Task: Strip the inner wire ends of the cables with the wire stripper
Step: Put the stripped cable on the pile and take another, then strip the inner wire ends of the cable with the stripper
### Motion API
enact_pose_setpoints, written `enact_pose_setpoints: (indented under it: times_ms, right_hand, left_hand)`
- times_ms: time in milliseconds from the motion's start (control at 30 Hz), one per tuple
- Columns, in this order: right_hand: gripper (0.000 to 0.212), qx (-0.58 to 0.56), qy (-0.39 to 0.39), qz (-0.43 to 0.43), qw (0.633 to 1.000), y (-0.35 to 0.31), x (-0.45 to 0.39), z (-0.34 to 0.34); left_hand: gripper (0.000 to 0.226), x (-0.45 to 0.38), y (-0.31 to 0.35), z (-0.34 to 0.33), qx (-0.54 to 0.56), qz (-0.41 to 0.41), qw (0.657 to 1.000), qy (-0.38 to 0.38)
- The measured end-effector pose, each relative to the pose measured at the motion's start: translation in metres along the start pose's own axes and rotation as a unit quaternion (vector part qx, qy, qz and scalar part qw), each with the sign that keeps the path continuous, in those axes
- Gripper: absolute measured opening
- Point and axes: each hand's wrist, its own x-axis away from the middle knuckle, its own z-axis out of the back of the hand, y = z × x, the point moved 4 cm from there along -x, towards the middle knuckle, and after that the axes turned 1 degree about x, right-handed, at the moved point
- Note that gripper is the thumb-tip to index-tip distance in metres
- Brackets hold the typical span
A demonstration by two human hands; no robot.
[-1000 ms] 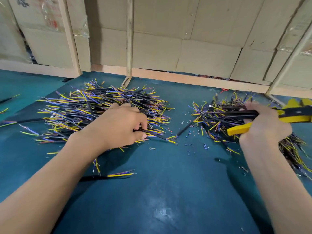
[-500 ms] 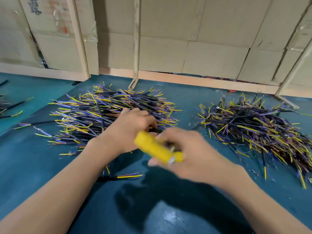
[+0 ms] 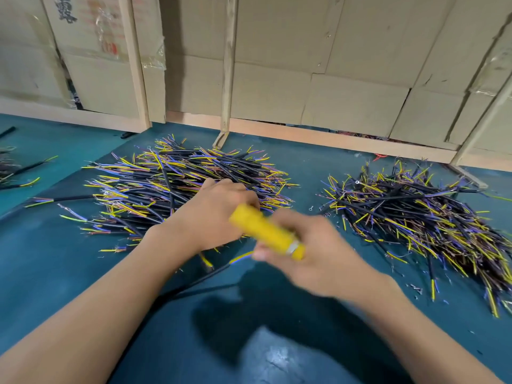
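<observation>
Two piles of short black cables with yellow, blue and purple inner wires lie on the teal table: a left pile (image 3: 177, 187) and a right pile (image 3: 421, 217). My left hand (image 3: 210, 214) is curled at the near edge of the left pile; what it grips is hidden behind the tool. My right hand (image 3: 313, 250), blurred, grips the yellow-handled wire stripper (image 3: 266, 231), whose handle points up and left against my left hand. The stripper's jaws are hidden. One black cable (image 3: 210, 275) runs under my hands.
Cardboard panels (image 3: 304, 65) in wooden frames stand along the table's back edge. More cables (image 3: 16, 173) lie at the far left. Small stripped insulation bits and ring terminals (image 3: 311, 208) are scattered between the piles. Bare teal table surface (image 3: 277, 342) lies in front.
My right hand has swung the stripper from over the right pile across to my left hand at the left pile. My left hand stayed at the pile's near edge.
</observation>
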Motion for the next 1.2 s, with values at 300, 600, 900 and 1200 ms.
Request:
enact_pose_setpoints:
  times_ms: [300, 600, 900, 1200]
  right_hand:
    - [0.026, -0.288, 0.243, -0.149, 0.914, 0.068, 0.002, 0.067]
    - [0.027, -0.419, 0.365, -0.129, 0.821, 0.077, 0.001, 0.070]
    - [0.020, -0.368, 0.121, -0.115, 0.915, 0.038, -0.006, 0.024]
    - [0.024, -0.383, 0.176, -0.119, 0.899, 0.024, -0.005, 0.008]
  left_hand:
    - [0.046, 0.001, 0.006, 0.009, 0.389, 0.076, 0.916, 0.067]
    - [0.028, 0.004, 0.019, 0.003, 0.437, 0.058, 0.892, -0.105]
    - [0.023, 0.001, 0.021, 0.012, 0.727, 0.114, 0.678, 0.015]
    - [0.027, -0.001, 0.023, 0.010, 0.743, 0.091, 0.662, 0.034]
